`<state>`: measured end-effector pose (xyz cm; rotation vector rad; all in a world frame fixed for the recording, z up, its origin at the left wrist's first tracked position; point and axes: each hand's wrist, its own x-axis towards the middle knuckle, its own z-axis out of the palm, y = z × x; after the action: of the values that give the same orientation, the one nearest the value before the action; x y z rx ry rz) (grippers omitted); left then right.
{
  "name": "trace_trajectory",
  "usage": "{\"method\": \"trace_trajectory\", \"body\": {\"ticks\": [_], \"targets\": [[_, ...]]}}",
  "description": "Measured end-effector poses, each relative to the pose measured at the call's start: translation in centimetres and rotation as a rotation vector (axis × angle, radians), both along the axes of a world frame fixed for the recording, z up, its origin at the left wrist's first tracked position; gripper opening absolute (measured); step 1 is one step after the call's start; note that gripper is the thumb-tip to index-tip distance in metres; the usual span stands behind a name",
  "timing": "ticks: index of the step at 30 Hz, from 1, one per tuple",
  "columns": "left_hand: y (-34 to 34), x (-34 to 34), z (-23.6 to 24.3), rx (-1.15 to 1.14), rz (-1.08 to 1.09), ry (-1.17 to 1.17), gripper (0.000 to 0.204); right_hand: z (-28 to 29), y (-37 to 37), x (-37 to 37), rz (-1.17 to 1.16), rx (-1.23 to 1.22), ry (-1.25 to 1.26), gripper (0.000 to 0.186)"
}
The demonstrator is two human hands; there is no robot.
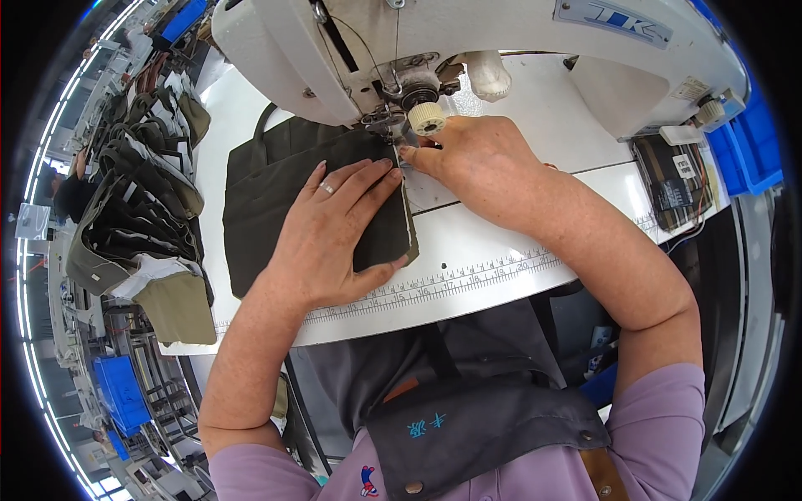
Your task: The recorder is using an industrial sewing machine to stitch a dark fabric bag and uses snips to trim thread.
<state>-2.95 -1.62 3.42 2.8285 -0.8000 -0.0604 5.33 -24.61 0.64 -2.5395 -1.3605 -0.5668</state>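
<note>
Apparently, I have the left hand [328, 224] spread flat to steady the cloth [261, 202], while the right hand [478, 167], fingers curled, grip unclear, guides its two-o'clock edge.

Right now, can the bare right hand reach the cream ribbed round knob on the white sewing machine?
Probably yes: the right hand is just beside the knob, and nothing visible stands between them.
</note>
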Motion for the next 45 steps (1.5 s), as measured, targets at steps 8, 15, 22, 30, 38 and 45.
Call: {"method": "trace_trajectory", "body": {"ticks": [8,15,22,30,38,45], "targets": [[0.5,0.1,-1.6,-0.026,-0.020,-0.020,0.089,-0.3,0.0,-0.2,-0.006,0.052,-0.005,0.019],[0.2,0.0,-1.4,0.006,-0.003,-0.038,0.090,-0.5,0.0,-0.1,-0.018,0.052,0.015,0.019],[0.2,-0.2,-1.6,0.014,0.008,-0.053,0.090,1.0,-1.1,0.0,-0.074,0.083,0.204,0.026],[0.7,-0.2,-2.1,-0.125,0.007,-0.034,0.089,-0.3,-0.4,0.2,0.063,0.006,0.241,0.037],[0.9,0.4,-2.0,-0.084,0.007,-0.064,0.086,0.1,0.1,-0.1,-0.004,-0.079,0.169,0.039],[1.0,1.6,-2.8,-0.045,0.027,-0.130,0.083,0.6,0.6,-0.5,-0.138,-0.125,0.212,0.044]]}}
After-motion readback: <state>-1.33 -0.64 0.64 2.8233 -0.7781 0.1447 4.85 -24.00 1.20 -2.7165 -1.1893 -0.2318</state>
